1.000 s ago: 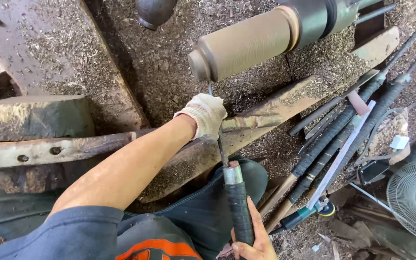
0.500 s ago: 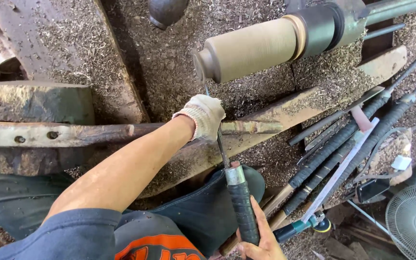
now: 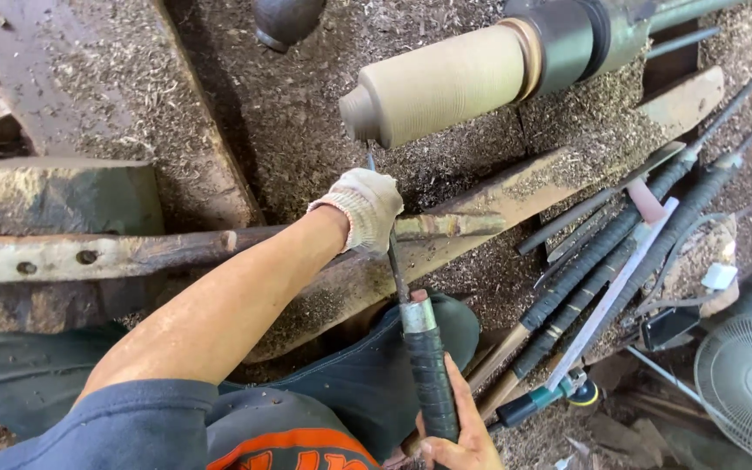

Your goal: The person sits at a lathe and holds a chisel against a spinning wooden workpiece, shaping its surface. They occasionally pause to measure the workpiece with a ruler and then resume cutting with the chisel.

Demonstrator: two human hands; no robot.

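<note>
A pale wooden cylinder [image 3: 441, 84] is held in a dark lathe chuck [image 3: 572, 39] at the top. My left hand [image 3: 365, 207], in a white knit glove, grips the steel shaft of a turning chisel [image 3: 392, 261] on a long tool rest bar [image 3: 132, 252]. The chisel tip reaches up to the cylinder's tapered left end. My right hand [image 3: 459, 439], bare, clasps the chisel's black wrapped handle [image 3: 429, 374] near the bottom edge. My knee in dark trousers [image 3: 350, 383] lies under the handle.
Several long chisels with black wrapped handles [image 3: 602, 252] lie fanned at the right over sawdust. A sloping wooden beam [image 3: 515, 196] runs under the cylinder. A white fan [image 3: 746, 383] stands at the lower right. Worn timber blocks [image 3: 54, 200] sit left.
The view has drifted so the cylinder and hands sit slightly lower. Both hands keep their grip on the chisel, its tip still at the cylinder's end.
</note>
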